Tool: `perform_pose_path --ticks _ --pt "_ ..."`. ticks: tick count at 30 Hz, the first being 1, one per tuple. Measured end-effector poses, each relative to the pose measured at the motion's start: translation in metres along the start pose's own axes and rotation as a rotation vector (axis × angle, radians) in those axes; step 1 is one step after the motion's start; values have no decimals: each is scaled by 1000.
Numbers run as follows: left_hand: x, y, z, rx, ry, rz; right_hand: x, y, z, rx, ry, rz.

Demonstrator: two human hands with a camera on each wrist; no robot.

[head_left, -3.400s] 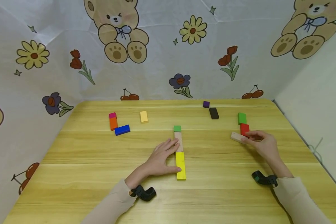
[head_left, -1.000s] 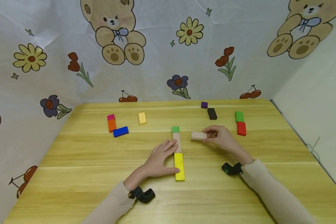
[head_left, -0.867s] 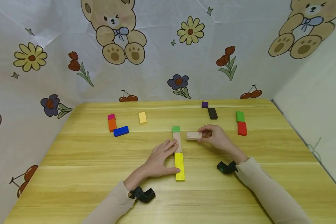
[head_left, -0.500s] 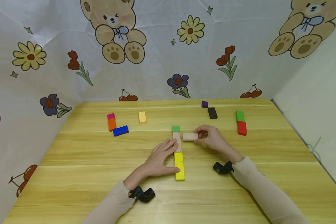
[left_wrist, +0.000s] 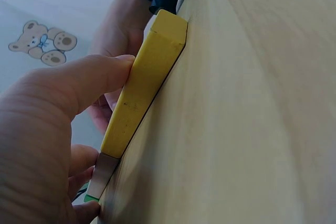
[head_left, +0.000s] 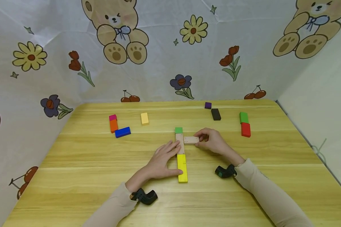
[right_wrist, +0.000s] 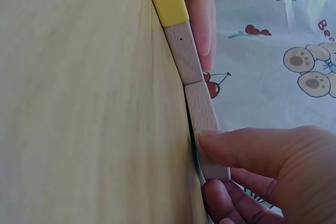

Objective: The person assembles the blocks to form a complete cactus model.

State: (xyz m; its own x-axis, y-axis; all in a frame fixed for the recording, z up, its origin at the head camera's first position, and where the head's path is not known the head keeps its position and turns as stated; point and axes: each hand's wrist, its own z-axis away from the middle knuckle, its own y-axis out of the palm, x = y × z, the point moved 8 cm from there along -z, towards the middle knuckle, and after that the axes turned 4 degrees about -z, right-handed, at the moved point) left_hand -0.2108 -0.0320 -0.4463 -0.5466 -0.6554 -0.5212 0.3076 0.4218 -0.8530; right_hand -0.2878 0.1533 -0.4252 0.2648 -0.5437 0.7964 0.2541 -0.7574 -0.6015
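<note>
Down the middle of the table runs a line of blocks: a small green block [head_left: 178,130], a plain wooden block [head_left: 180,138] and a long yellow block [head_left: 182,173]. My left hand [head_left: 162,161] rests on the line, fingertips on the wooden block and thumb on the yellow one, fingers spread. A second plain wooden block [head_left: 191,140] lies crosswise, its left end at the right side of the first. My right hand [head_left: 213,142] pinches its right end between thumb and fingers. In the right wrist view that wooden block [right_wrist: 202,108] meets the line.
At the left lie magenta [head_left: 112,117], orange [head_left: 114,126], blue [head_left: 122,132] and pale yellow [head_left: 145,119] blocks. Purple [head_left: 208,105] and black [head_left: 216,114] blocks lie at the back right. Farther right, a green block [head_left: 243,118] stands against a red block [head_left: 245,130].
My right hand has carried the second wooden block leftward from beside the red block to the centre line, turning it level. My left hand has stayed in place on the line.
</note>
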Motion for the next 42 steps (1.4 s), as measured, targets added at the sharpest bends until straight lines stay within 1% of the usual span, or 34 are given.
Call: perform_pose_path --ticks 7,13,19,25,27,29,31,34,38,42 --pt "-2 -1 -1 2 4 3 -2 0 1 -7 -20 1" --pt "-3 0 0 9 1 4 -3 1 2 -1 -17 -10" --pt "-2 1 1 -2 3 7 -4 1 3 3 -15 -1" --pt "-3 1 0 -1 1 13 -2 -6 3 16 -5 -16" --pt "-3 0 0 -5 4 14 -2 -14 3 16 1 -24" --pt "-4 -1 0 -8 6 14 -3 -27 3 5 11 -36" --pt "-4 -1 0 -13 11 13 -6 -43 4 -18 15 -57" --pt "-3 -1 0 -14 13 11 -12 -71 8 -60 45 -103" --pt "-3 0 0 -14 11 13 -30 -109 16 -122 78 -115" --pt "-3 0 0 -15 11 13 -51 -142 30 -167 58 -135"
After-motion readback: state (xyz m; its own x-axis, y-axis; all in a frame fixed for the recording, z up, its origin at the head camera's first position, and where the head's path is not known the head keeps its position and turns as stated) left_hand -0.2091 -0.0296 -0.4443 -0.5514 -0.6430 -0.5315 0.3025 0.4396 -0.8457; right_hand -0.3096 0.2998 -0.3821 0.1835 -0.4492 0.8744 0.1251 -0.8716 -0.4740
